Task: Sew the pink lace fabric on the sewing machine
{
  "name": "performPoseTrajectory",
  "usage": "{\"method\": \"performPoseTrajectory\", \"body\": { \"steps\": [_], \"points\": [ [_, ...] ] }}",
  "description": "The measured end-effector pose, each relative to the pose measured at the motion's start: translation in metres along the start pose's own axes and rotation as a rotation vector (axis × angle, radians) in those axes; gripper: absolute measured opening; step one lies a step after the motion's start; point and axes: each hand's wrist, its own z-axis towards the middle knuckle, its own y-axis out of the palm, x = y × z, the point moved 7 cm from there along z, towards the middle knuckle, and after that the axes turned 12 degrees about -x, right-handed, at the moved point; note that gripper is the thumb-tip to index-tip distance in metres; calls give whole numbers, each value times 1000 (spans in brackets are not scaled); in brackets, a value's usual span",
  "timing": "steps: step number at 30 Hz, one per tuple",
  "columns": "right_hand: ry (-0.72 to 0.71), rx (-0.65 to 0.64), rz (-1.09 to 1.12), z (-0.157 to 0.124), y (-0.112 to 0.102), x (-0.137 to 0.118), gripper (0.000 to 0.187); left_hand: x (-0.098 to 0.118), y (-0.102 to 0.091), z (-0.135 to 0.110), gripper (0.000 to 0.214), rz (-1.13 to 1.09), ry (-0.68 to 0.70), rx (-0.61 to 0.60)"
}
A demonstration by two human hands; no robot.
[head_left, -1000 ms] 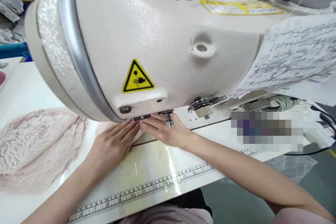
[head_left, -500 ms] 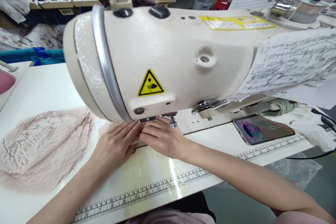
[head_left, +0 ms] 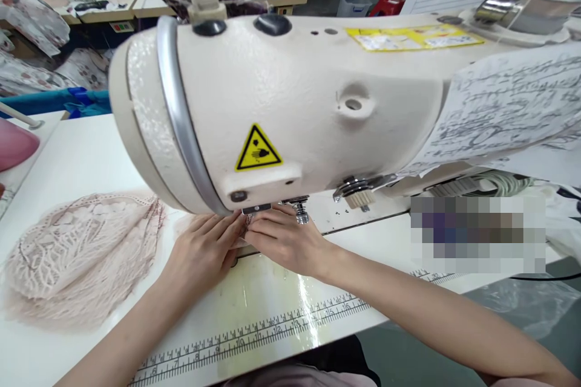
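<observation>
Pressing both hands flat, you have a small piece of pink lace [head_left: 245, 231] pinned to the table [head_left: 82, 151] right under the machine [head_left: 281, 103] head, at 12 o'clock from your wrists. Your left hand [head_left: 204, 251] lies palm down with fingers spread and pointing toward the needle area; your right hand [head_left: 284, 240] comes in from 3 o'clock, fingers together, its fingertips meeting the left ones just beside the presser foot [head_left: 299, 213]. Neither hand pinches anything that you can see; they hold the lace down. The needle itself is hidden by the head, so whether the edge sits under the foot cannot be told. This looks like the feeding or aligning step at the start of a seam. The next move likely calls for keeping the fingertips clear of the needle line and steering the lace evenly. A larger heap of lace [head_left: 77, 254] waits at 9 o'clock, well apart, and a printed ruler [head_left: 254, 332] runs along the near edge.
</observation>
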Motion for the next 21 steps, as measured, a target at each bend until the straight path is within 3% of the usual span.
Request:
{"method": "performPoseTrajectory", "body": {
  "steps": [17,21],
  "points": [
    [140,64,-63,-3,-18,14,19,13,1,6,37,106,-41,3],
    [162,15,-47,-1,-21,18,19,15,-1,8,37,117,-55,14]
  ]
}}
